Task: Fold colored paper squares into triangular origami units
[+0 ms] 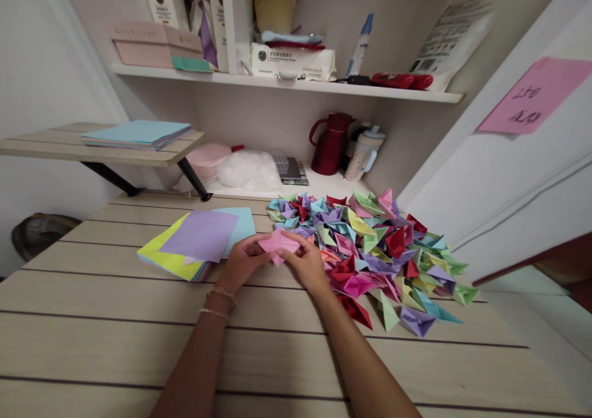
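Observation:
A partly folded pink paper (279, 245) is held just above the wooden table (139, 319), pinched from both sides. My left hand (240, 262) grips its left edge with closed fingers, a thin bracelet on the wrist. My right hand (308, 264) grips its right edge. To the left lies a stack of flat coloured paper sheets (194, 242), a purple sheet on top. To the right spreads a large pile of folded paper boats (374, 251) in many colours.
A raised wooden shelf (69, 147) at the left carries a stack of blue paper (136, 132). At the back stand a red jug (330, 143), a white cup (363, 153) and a plastic bag (250, 170). A wall shelf (287, 87) holds boxes. A pink note (536, 97) hangs at the right.

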`<state>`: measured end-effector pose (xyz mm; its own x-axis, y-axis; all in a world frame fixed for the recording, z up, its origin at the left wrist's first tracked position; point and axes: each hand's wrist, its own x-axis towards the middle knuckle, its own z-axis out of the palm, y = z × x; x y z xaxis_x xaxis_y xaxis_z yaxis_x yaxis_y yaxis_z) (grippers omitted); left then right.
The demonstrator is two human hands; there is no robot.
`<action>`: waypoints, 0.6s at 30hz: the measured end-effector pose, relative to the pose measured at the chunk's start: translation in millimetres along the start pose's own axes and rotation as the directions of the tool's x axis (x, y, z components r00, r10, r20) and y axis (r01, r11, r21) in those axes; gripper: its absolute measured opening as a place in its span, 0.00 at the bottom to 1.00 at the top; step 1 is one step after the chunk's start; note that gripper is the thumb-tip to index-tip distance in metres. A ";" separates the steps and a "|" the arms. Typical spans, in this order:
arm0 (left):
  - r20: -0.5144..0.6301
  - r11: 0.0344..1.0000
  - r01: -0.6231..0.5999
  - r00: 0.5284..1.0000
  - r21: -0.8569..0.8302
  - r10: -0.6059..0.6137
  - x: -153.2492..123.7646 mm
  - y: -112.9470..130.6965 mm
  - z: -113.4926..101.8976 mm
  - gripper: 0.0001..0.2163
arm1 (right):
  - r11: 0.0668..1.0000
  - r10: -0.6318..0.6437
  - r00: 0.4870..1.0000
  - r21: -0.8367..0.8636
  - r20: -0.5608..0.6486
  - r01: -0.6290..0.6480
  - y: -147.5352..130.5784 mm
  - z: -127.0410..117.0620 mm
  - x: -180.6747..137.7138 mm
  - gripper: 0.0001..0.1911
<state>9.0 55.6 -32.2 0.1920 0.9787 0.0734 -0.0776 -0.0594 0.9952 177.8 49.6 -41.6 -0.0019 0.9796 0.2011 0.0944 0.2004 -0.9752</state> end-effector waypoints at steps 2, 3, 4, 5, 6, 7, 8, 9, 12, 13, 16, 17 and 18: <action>-0.020 0.999 -0.018 1.000 0.042 0.019 0.8 -3.0 -1.8 0.25 | 1.000 -0.008 0.999 -0.026 0.033 0.009 1.2 0.6 -0.3 0.27; -0.033 0.996 -0.034 0.999 0.078 0.037 1.1 -3.6 -2.5 0.24 | 0.999 -0.032 0.999 -0.038 0.038 0.033 1.9 1.0 -0.2 0.26; -0.045 0.991 -0.053 0.997 0.123 0.059 1.3 -3.8 -3.1 0.22 | 0.997 -0.061 0.997 -0.051 0.036 0.063 2.7 1.5 0.0 0.24; -0.055 0.982 -0.076 0.995 0.175 0.087 1.4 -3.7 -3.6 0.20 | 0.994 -0.090 0.995 -0.062 0.032 0.091 3.4 2.0 0.2 0.21; -0.063 0.967 -0.101 0.991 0.232 0.119 1.4 -3.2 -4.0 0.17 | 0.991 -0.112 0.993 -0.071 0.025 0.114 4.1 2.4 0.3 0.18; -0.070 0.949 -0.127 0.986 0.289 0.153 1.4 -2.7 -4.3 0.14 | 0.989 -0.125 0.992 -0.078 0.019 0.126 4.7 2.8 0.4 0.16; -0.078 0.927 -0.152 0.979 0.344 0.189 1.3 -2.1 -4.5 0.12 | 0.988 -0.129 0.992 -0.085 0.016 0.130 5.0 3.0 0.4 0.14; -0.090 0.904 -0.174 0.970 0.391 0.225 1.3 -1.5 -4.6 0.10 | 0.987 -0.130 0.991 -0.093 0.015 0.131 5.0 3.2 0.3 0.13; -0.143 0.871 -0.201 0.946 0.448 0.292 1.5 0.0 -3.6 0.08 | 0.983 -0.144 0.990 -0.117 0.010 0.144 3.4 3.3 -0.6 0.12; -0.160 0.882 -0.194 0.945 0.428 0.286 1.6 0.5 -2.8 0.09 | 0.981 -0.151 0.989 -0.119 0.004 0.150 2.4 3.5 -0.9 0.12; -0.168 0.934 -0.125 0.967 0.334 0.190 1.1 2.6 0.1 0.10 | 0.991 -0.125 0.992 -0.052 0.003 0.125 -0.1 4.7 -1.4 0.14; -0.157 0.943 -0.103 0.975 0.316 0.159 0.7 3.6 0.9 0.10 | 0.995 -0.104 0.995 -0.011 0.009 0.104 -0.7 5.3 -1.4 0.14; -0.143 0.948 -0.089 0.980 0.306 0.139 0.3 4.7 1.5 0.11 | 0.996 -0.080 0.997 0.028 0.017 0.079 -1.2 5.9 -1.3 0.15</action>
<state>10.2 55.3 -27.3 0.0371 0.9789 0.2009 0.2090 -0.2041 0.9564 171.9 48.1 -41.2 -0.0266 0.9606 0.2766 0.0662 0.2778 -0.9584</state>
